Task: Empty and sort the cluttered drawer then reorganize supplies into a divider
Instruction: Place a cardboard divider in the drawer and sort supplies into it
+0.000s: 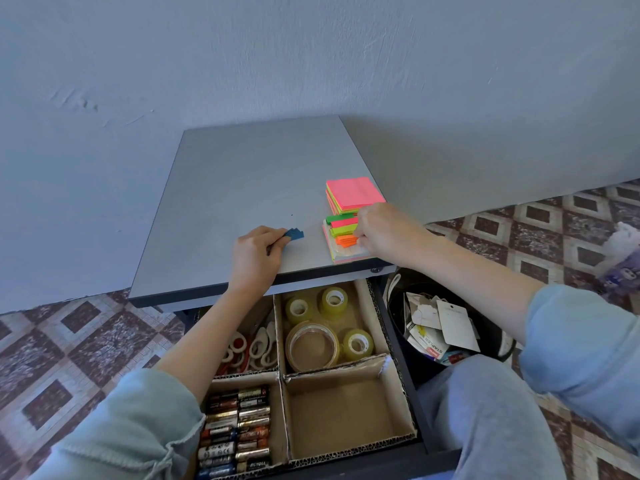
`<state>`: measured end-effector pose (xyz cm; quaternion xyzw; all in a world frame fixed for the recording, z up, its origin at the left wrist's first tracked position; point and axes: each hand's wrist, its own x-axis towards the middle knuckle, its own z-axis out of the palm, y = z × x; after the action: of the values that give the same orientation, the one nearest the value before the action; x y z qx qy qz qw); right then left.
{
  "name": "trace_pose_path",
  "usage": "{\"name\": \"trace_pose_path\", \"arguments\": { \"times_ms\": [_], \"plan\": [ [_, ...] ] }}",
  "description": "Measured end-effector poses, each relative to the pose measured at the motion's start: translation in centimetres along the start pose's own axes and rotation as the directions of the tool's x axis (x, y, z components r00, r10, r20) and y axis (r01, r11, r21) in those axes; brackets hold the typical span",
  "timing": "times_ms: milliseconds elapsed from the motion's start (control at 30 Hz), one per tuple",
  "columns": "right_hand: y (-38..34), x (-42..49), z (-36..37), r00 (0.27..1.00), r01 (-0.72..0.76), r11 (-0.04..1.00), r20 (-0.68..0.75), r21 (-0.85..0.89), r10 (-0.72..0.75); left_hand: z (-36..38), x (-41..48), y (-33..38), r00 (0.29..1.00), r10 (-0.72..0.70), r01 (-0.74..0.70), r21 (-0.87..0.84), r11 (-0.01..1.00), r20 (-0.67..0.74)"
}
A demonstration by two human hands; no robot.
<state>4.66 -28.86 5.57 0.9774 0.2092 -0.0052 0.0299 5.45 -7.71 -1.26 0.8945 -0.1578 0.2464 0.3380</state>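
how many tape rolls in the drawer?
4. All in the far right compartment of the divider: small roll back left, small roll back right, large roll in front, small roll beside it on the right. The tabletop overhangs the back, so more may be hidden.

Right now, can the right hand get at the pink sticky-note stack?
Probably yes: the right hand grips the flag pad right beside the pink sticky-note stack, with nothing between them.

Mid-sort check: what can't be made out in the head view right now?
Head view:
Blue flags: left hand covers most of them.
Flag pad: right hand hides its right side.
Scissors: left forearm crosses their compartment.
Batteries: sleeve and bottom edge cut them off.
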Motion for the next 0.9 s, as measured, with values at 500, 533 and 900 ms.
{"name": "trace_pose_path", "arguments": {
  "times_ms": [500, 533, 900],
  "plan": [
    [0.1, -0.6, 0.9, 0.974, 0.112, 0.986, -0.184, -0.126, -0.134, 0.1, -0.1, -0.1, 1.000, -0.014, 0.014, -0.014, 1.000, 0.001],
    [0.2, -0.7, 0.9, 0.972, 0.115, 0.986, -0.190, -0.120, -0.136, 0.1, -0.1, 0.0, 1.000, -0.012, 0.012, -0.009, 1.000, -0.001],
    [0.8, 0.1, -0.1, 0.989, 0.103, 0.995, -0.110, 0.013, -0.101, 0.3, 0.0, -0.2, 1.000, -0.007, 0.007, -0.009, 1.000, -0.006]
  ]
}}
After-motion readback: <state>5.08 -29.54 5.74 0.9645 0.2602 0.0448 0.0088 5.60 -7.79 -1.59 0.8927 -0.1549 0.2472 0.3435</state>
